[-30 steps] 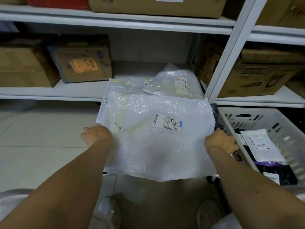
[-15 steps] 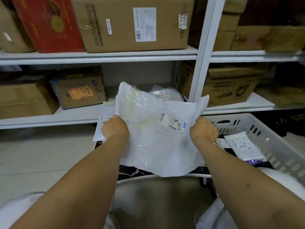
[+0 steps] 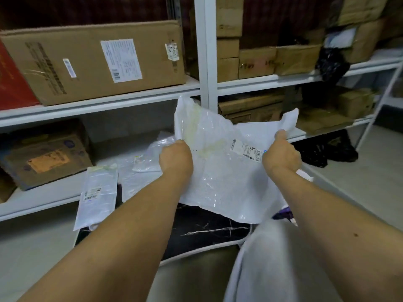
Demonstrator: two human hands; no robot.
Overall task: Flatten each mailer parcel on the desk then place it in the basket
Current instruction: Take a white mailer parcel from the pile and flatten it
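Observation:
A large white plastic mailer (image 3: 220,171) with a barcode label hangs in the air, held by both hands. My left hand (image 3: 176,159) grips its left edge and my right hand (image 3: 281,154) grips its right edge by the label. The mailer is crumpled, with its top corners sticking up. It hovers above a dark marble-patterned desk (image 3: 207,232). The basket is hidden behind my right arm and the mailer; only a few parcel edges (image 3: 285,213) show there.
A narrow white mailer (image 3: 96,195) and clear plastic parcels (image 3: 139,171) lie at the desk's back, against the lower shelf. White shelving (image 3: 205,62) holds cardboard boxes. Black bags (image 3: 327,149) sit on the floor to the right. My white-clothed knee (image 3: 272,264) fills the lower right.
Both hands lifted the mailer off the desk and carried it up and to the right. My view swung upward and right, so the basket dropped out of sight.

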